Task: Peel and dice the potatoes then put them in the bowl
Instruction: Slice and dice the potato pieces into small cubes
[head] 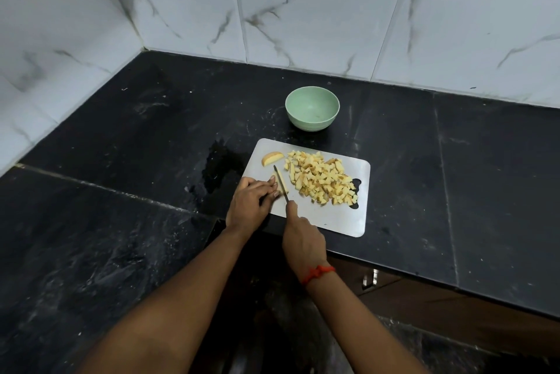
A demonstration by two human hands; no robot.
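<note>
Dark knife (pixel 281 183) in curled right hand (pixel 303 237)

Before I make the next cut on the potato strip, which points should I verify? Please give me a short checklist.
1. Right hand grips the knife: ok.
2. Left hand holds the potato strip on the cutting board: ok.
3. Left fingers away from the blade: cannot tell; they lie very close beside it.
4. Diced pile leaves free space for cutting: ok.
5. Bowl behind the board, upright and empty: ok.
6. All potato cut: not ok; one wedge waits on the board.
</note>
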